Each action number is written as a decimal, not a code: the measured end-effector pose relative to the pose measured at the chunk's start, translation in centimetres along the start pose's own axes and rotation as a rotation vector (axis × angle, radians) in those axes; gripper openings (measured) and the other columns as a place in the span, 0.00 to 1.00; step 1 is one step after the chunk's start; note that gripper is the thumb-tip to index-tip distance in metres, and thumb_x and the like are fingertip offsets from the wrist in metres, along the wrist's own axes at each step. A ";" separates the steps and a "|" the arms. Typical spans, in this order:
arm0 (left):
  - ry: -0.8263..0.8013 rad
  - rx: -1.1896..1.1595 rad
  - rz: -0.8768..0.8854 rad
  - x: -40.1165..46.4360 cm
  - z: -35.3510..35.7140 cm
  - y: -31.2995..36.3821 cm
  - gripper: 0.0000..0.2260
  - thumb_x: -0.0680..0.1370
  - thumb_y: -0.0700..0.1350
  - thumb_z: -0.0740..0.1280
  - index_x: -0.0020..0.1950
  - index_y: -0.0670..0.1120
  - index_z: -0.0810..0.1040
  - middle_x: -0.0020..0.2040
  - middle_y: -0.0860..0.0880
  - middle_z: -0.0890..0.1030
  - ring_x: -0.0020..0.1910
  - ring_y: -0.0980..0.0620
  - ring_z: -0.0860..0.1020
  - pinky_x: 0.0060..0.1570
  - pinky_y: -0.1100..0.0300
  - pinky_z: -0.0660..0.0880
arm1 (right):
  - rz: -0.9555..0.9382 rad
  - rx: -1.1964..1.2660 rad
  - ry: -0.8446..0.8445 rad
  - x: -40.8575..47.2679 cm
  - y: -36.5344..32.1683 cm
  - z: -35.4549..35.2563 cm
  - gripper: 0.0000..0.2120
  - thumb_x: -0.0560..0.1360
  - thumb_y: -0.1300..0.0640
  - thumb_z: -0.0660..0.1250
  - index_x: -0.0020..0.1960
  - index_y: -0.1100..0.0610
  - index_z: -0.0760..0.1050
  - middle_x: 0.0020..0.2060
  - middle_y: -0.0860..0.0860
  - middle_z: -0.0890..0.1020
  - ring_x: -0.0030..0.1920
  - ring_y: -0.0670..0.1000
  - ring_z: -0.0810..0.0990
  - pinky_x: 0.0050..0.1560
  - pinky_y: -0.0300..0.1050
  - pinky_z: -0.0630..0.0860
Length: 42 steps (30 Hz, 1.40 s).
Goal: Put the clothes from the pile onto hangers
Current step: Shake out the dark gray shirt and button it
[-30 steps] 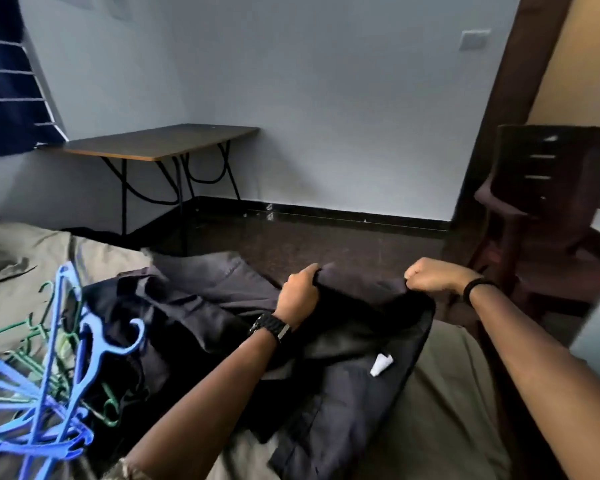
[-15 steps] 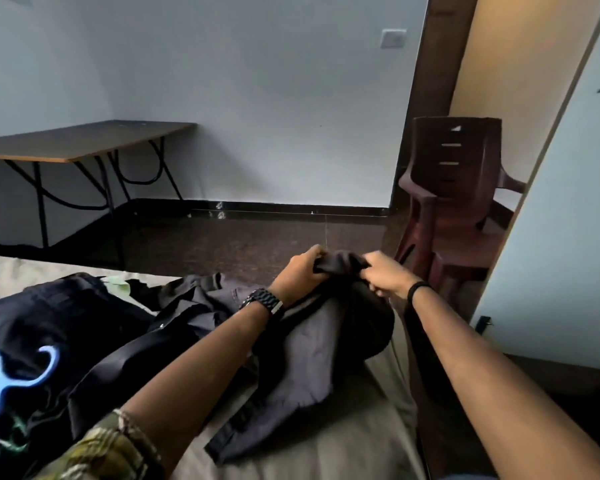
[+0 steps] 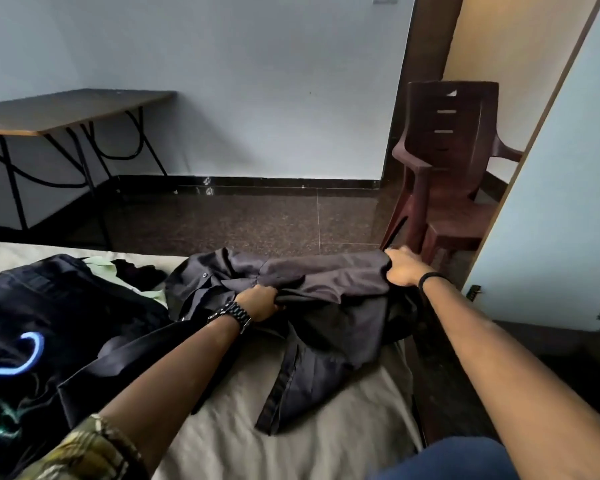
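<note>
- Half a second ago the two hands were bunched close together on one bit of dark cloth; now they have drawn wide apart, stretching the dark shirt (image 3: 329,289) out between them above the bed (image 3: 243,420).
- The left hand (image 3: 258,303) clamps a fold near the shirt's middle, fingers curled round the fabric, a watch (image 3: 234,315) on its wrist.
- The right hand (image 3: 404,268) grips the far edge of the shirt near the bed's corner, fingers wrapped over the cloth.
- The rest of the shirt hangs down and trails onto the bed, one hem lying flat on the sheet.
- The view has swung right, so only a single blue hanger (image 3: 4,362) shows at the left edge, resting on the pile of dark clothes (image 3: 59,306).
- Judgement: the shirt is being opened out to find its shoulders; no hanger is in hand yet, so threading is still ahead.
</note>
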<state>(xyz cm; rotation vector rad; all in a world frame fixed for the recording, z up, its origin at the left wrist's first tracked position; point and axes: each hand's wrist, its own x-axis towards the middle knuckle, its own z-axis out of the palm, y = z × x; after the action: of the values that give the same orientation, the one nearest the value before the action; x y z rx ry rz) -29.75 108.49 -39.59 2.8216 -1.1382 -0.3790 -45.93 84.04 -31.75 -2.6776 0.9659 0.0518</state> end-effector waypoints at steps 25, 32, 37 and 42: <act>0.145 -0.444 -0.375 0.7 0.1 -10.1 0.15 0.73 0.47 0.64 0.56 0.42 0.73 0.56 0.39 0.76 0.58 0.38 0.74 0.54 0.51 0.71 | -0.226 -0.393 -0.430 1.7 -10.7 10.8 0.11 0.76 0.63 0.58 0.54 0.59 0.77 0.60 0.63 0.76 0.61 0.59 0.76 0.53 0.43 0.71; 0.129 -0.850 -0.568 -0.7 4.2 -12.3 0.34 0.75 0.53 0.68 0.75 0.42 0.58 0.69 0.36 0.68 0.68 0.38 0.68 0.65 0.54 0.66 | -0.405 -0.243 -0.332 1.7 -12.7 10.6 0.04 0.77 0.57 0.61 0.47 0.55 0.74 0.60 0.59 0.75 0.62 0.59 0.73 0.56 0.46 0.71; 0.124 -1.214 -0.531 2.4 5.9 -12.8 0.23 0.73 0.48 0.66 0.63 0.37 0.69 0.59 0.38 0.78 0.51 0.44 0.80 0.52 0.52 0.78 | -0.600 0.192 -0.325 0.3 -15.3 11.9 0.27 0.74 0.50 0.70 0.71 0.49 0.68 0.65 0.53 0.70 0.68 0.51 0.68 0.69 0.40 0.59; 0.177 -1.412 -0.487 -0.1 3.6 -10.9 0.10 0.78 0.34 0.58 0.40 0.46 0.71 0.32 0.47 0.72 0.20 0.58 0.69 0.21 0.67 0.63 | -0.587 -0.070 -0.428 -0.5 -15.5 13.6 0.19 0.74 0.67 0.63 0.63 0.55 0.77 0.60 0.55 0.77 0.64 0.53 0.73 0.63 0.37 0.63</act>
<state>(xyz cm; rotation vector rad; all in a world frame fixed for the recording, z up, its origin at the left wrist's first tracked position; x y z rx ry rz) -23.36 116.53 -44.78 1.7003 0.0342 -0.6032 -35.60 99.59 -40.67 -2.7306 0.0430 0.5108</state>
